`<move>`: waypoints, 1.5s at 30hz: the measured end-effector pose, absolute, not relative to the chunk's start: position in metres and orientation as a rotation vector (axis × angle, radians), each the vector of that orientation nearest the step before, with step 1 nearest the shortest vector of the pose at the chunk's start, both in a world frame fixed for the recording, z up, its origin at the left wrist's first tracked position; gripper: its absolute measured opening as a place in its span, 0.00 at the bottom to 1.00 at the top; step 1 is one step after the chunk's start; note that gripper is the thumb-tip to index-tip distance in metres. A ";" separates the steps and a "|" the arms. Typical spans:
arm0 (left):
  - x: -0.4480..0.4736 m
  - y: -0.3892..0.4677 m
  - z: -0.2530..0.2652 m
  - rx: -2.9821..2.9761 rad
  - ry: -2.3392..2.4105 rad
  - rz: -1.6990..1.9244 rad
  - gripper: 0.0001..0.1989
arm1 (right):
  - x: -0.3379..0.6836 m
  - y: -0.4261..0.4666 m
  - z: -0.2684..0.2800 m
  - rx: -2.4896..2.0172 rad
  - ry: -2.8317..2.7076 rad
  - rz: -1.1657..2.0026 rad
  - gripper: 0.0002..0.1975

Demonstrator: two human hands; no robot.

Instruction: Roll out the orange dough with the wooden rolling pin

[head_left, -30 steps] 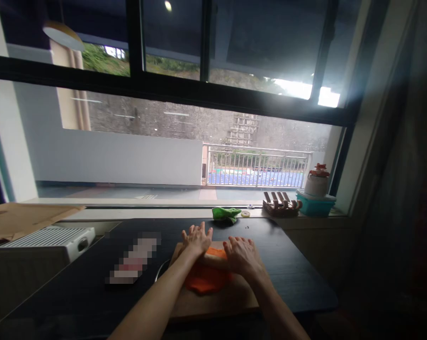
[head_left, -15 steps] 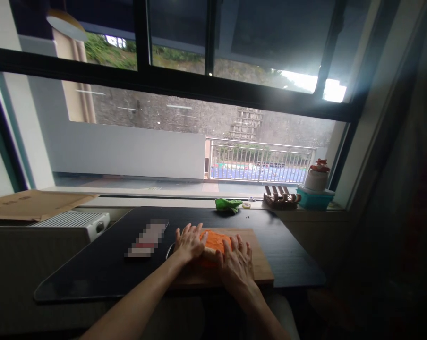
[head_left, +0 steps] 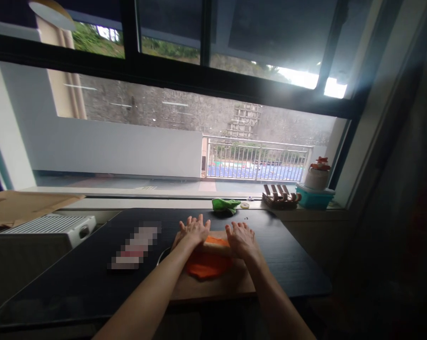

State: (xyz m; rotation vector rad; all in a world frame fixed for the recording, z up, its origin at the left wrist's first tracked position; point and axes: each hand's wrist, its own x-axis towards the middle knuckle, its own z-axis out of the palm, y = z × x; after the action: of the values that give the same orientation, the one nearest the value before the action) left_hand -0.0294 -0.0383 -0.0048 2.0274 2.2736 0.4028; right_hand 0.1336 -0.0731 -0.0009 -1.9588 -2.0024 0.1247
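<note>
A flat sheet of orange dough (head_left: pixel 208 265) lies on a wooden board (head_left: pixel 231 282) at the table's near side. Across the far part of the dough runs a pale wooden rolling pin (head_left: pixel 216 245). My left hand (head_left: pixel 195 230) rests on the pin's left end, palm down and fingers stretched forward. On its right end lies my right hand (head_left: pixel 242 238), also flat with fingers spread. The pin's two ends are hidden under my palms. Dough shows on both sides of the pin.
The dark table (head_left: pixel 287 264) stands against a window. A blurred flat object (head_left: pixel 135 248) lies left of the board. At the back are a green cloth (head_left: pixel 226 206), a tape roll (head_left: pixel 245 206), a brown rack (head_left: pixel 280 197) and a teal box (head_left: pixel 314 196). A white radiator (head_left: pixel 57 229) stands left.
Both hands have pushed the rolling pin forward, away from me, to the far part of the dough. More orange dough now shows on the near side. The view has shifted slightly.
</note>
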 end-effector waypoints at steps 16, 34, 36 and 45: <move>-0.045 -0.104 -0.005 2.117 2.240 0.344 0.33 | 0.116 -0.147 -0.010 -1.853 -2.016 -0.077 0.23; -0.035 -0.044 -0.001 2.035 2.270 0.402 0.34 | 0.128 -0.065 0.002 -1.967 -1.964 0.101 0.23; -0.035 -0.051 -0.001 2.044 2.265 0.398 0.34 | 0.127 -0.075 0.001 -1.968 -1.966 0.095 0.23; -0.046 -0.094 -0.015 2.145 2.245 0.418 0.33 | 0.119 -0.129 -0.009 -1.902 -1.960 -0.032 0.23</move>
State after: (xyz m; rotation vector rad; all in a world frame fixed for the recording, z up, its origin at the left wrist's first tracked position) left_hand -0.0461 -0.0935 -0.0152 2.1450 2.2446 0.4182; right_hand 0.1187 -0.1291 -0.0088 -1.9022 -1.9601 -0.0317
